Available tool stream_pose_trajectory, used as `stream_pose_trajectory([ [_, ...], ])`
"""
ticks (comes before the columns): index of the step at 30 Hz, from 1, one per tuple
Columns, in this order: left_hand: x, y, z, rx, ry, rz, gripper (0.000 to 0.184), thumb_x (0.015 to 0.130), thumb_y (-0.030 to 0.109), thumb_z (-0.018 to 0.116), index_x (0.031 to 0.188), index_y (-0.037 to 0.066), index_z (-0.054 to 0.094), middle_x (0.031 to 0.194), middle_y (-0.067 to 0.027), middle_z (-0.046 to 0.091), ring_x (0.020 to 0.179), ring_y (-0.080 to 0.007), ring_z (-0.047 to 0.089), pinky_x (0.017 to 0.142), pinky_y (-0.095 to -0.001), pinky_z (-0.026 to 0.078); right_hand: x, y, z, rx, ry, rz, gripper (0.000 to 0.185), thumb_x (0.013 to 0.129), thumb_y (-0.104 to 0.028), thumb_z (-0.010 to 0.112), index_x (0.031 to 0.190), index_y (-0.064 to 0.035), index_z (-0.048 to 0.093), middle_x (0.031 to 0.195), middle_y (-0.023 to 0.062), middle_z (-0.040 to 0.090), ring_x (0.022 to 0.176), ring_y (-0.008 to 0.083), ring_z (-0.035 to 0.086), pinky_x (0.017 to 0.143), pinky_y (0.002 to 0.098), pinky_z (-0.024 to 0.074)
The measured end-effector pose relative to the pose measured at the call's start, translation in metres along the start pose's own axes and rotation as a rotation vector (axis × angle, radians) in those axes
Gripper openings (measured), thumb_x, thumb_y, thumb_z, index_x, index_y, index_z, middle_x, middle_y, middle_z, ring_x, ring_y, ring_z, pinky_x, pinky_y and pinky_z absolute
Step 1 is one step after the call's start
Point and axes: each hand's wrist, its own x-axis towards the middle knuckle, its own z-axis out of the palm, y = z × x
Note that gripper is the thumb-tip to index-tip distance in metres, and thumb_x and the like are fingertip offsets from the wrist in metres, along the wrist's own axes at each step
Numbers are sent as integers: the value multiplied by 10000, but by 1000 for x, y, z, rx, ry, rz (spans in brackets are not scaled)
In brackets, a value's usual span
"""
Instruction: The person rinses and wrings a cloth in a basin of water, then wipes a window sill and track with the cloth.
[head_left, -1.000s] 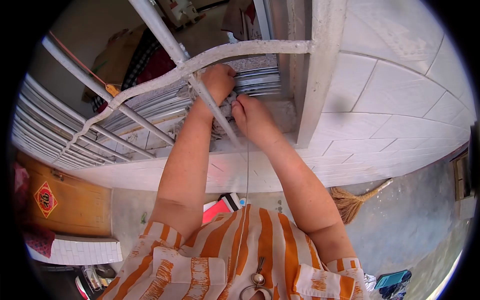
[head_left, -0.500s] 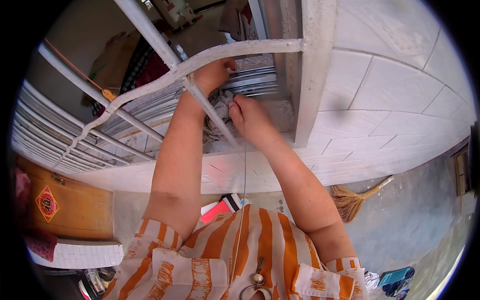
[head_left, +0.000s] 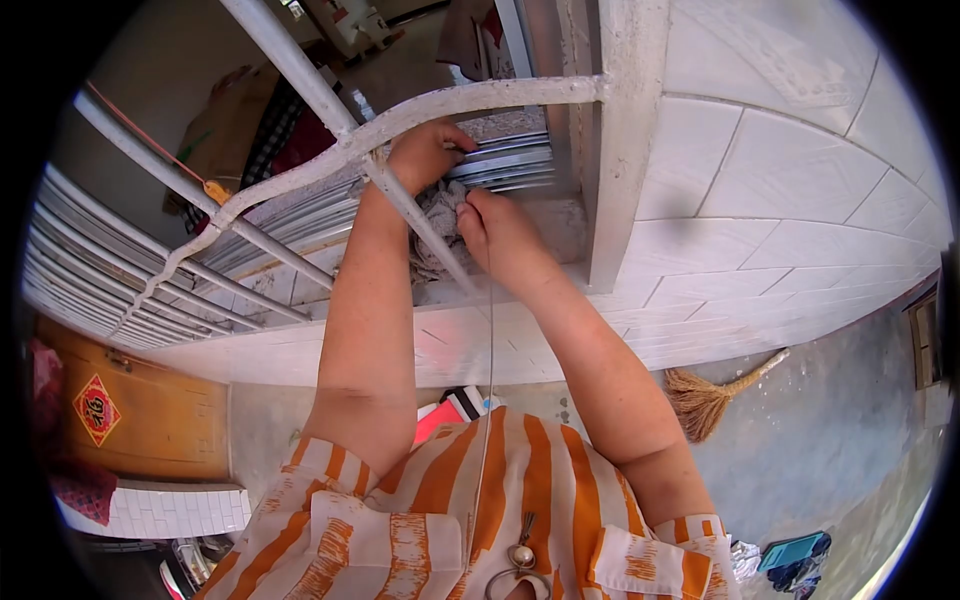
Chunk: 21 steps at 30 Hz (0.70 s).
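I'd call this a home's exterior. My feed shows window bars (head_left: 490, 95), a wooden door (head_left: 170, 425) with a red diamond sign (head_left: 97, 409), and a broom (head_left: 703, 404).

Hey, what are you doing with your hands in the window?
A person in an orange-and-white striped shirt is reaching in at a window fitted with pale metal bars. The right hand pinches a crumpled grey cloth near the sill. The left hand is behind the bars, its fingers at the metal window tracks. Whether it's pressing on them is hard to tell.
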Motion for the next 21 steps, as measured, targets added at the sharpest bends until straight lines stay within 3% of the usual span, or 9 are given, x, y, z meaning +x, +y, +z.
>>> stream_pose_trajectory([
  [5,0,2,-1,-33,2,-64,153,673,-1,700,812,62,690,898,-73,625,870,-213,606,785,-303,467,0,-2,-1,-15,-14,21,192,852,-191,500,758,-25,525,713,211,587,698,420,568,616,493,454],
  [7,2,-2,0,-69,-6,-72,146,677,2,699,810,62,687,899,-67,624,876,-204,603,787,-298,463,-1,-2,-1,14,-14,7,189,880,-161,489,798,6,522,718,245,550,669,438,512,591,437,417],
  [14,2,3,0,-57,-26,-135,110,713,34,681,817,70,669,913,-56,614,876,-193,592,790,-293,452,-1,-4,-3,2,-24,20,187,880,-162,488,804,4,527,723,248,553,683,442,519,598,441,421],
  [21,4,-5,3,-62,-3,-62,94,721,21,653,810,52,656,896,-70,607,863,-202,591,776,-305,452,-2,-6,-4,2,-15,9,191,880,-168,489,807,4,528,726,251,554,689,446,518,602,443,423],
])
